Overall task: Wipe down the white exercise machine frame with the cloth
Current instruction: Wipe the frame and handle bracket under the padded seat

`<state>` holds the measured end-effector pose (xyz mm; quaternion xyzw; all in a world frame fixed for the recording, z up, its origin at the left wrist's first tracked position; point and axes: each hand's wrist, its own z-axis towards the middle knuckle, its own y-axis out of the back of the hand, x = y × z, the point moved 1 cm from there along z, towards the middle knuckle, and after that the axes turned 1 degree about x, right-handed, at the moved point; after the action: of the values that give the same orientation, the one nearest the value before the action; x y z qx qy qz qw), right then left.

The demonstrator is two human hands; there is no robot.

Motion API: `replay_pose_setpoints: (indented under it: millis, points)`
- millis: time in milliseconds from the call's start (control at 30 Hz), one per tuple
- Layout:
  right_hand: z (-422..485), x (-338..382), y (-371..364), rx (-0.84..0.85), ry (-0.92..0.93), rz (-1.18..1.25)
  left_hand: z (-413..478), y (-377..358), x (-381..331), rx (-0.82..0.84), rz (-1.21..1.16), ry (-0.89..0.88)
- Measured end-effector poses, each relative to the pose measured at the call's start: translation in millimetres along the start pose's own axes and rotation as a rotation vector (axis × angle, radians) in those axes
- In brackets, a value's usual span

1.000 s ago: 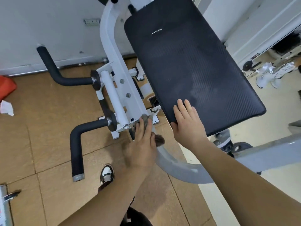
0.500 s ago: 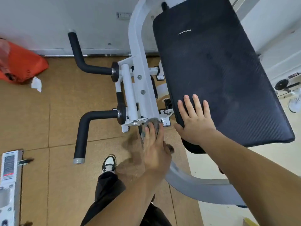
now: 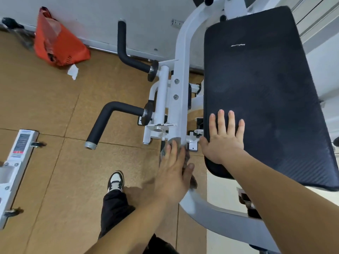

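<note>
Left grip (image 3: 174,171) flat, fingers (image 3: 173,149) straight, cloth (image 3: 175,140) beneath it on white frame (image 3: 180,70); right hand (image 3: 224,143) flat on black pad (image 3: 266,88).

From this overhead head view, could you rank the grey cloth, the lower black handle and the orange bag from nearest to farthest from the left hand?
1. The grey cloth: under the left hand, on the white frame.
2. The lower black handle: out to the left.
3. The orange bag: far left, by the wall.
</note>
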<state>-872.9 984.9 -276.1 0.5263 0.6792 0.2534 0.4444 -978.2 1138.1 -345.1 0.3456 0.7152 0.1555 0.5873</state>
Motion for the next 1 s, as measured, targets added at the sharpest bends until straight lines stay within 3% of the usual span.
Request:
replay_pose_setpoints:
  millis: [100, 200, 567, 733, 900, 1000]
  points:
    - [-1, 0, 0, 0.012, -0.009, -0.004, -11, -4, -2, 0.029, -0.129, 0.059]
    - [0, 2, 3, 0.047, -0.010, -0.001, 20, 1, 2, 0.012, 0.018, 0.075]
    - [-2, 3, 3, 0.063, -0.015, 0.005, -4, -16, -8, -0.090, -0.126, 0.187]
    - [0, 3, 3, 0.057, -0.013, 0.004, 38, 8, -2, -0.038, -0.081, 0.140]
    - [-1, 3, 2, 0.057, -0.011, 0.004, -31, -16, -14, -0.128, -0.211, 0.142]
    - [-3, 3, 3, 0.049, -0.014, 0.002, -19, -24, -6, -0.181, -0.184, 0.120]
